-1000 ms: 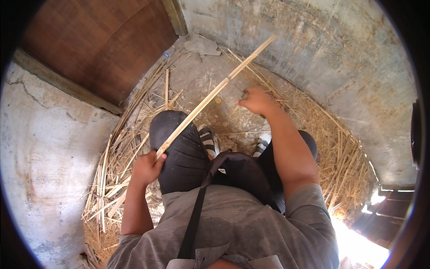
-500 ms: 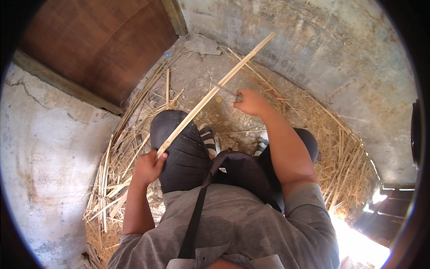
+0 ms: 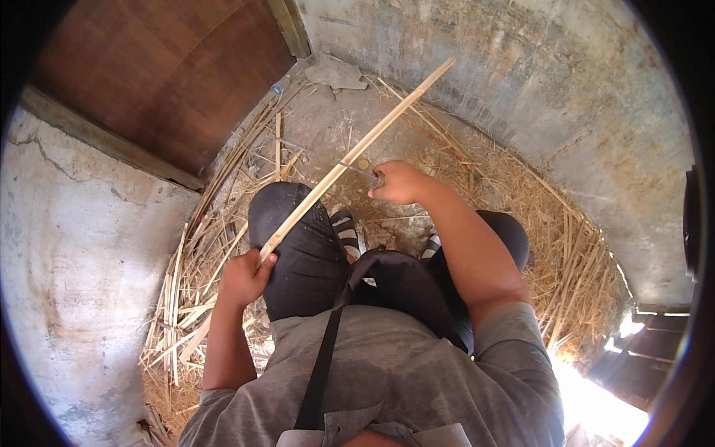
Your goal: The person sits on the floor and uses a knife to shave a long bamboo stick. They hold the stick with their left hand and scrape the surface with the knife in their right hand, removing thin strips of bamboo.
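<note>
A long pale bamboo strip (image 3: 357,153) slants from my left knee up toward the far wall. My left hand (image 3: 242,279) is closed around its near end, the thumb along the side. Out in front, my right hand (image 3: 401,183) grips the handle of a thin-bladed knife (image 3: 361,172). The blade meets the strip a little beyond my knee and crosses it. Part of the blade past the strip is hard to make out against the floor. The strip rests across my left thigh (image 3: 292,212), covered by dark trousers.
Split strips and shavings (image 3: 197,276) lie heaped on my left, with more shavings (image 3: 551,246) on the right. A brown door (image 3: 171,67) stands at the far left. Stained walls (image 3: 506,59) close in around me. A flat stone piece (image 3: 337,72) lies in the far corner.
My right hand has moved nearer and slightly left, drawing the knife down along the strip toward my knee. The left hand and the strip have barely moved.
</note>
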`<control>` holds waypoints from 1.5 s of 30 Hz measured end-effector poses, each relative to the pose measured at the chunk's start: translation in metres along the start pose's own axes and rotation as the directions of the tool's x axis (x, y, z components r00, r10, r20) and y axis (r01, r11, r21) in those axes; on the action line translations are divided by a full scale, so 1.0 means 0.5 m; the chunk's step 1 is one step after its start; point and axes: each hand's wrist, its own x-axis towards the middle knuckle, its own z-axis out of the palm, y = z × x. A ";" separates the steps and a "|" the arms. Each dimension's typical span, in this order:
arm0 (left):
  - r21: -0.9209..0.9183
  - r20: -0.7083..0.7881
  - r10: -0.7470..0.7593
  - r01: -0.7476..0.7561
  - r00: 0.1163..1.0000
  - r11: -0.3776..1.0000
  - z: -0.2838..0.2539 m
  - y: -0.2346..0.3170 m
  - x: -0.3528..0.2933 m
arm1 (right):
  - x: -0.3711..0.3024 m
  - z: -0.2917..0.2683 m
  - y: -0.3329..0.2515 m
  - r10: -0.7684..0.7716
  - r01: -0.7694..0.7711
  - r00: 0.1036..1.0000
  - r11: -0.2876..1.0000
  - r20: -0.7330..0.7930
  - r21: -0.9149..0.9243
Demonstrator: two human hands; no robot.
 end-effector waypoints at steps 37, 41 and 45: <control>-0.017 -0.039 0.024 -0.025 0.999 1.000 0.005 0.001 0.000 | -0.001 -0.031 0.058 0.181 -0.180 0.956 0.983 -0.232 0.029; 0.003 -0.037 0.024 -0.024 0.999 1.000 0.006 -0.001 0.001 | 0.004 0.006 0.010 -0.010 0.007 0.995 0.999 -0.094 -0.038; -0.018 -0.026 0.010 -0.011 1.000 1.000 0.007 -0.005 0.000 | 0.001 0.013 -0.037 -0.086 0.088 0.995 0.995 0.046 -0.044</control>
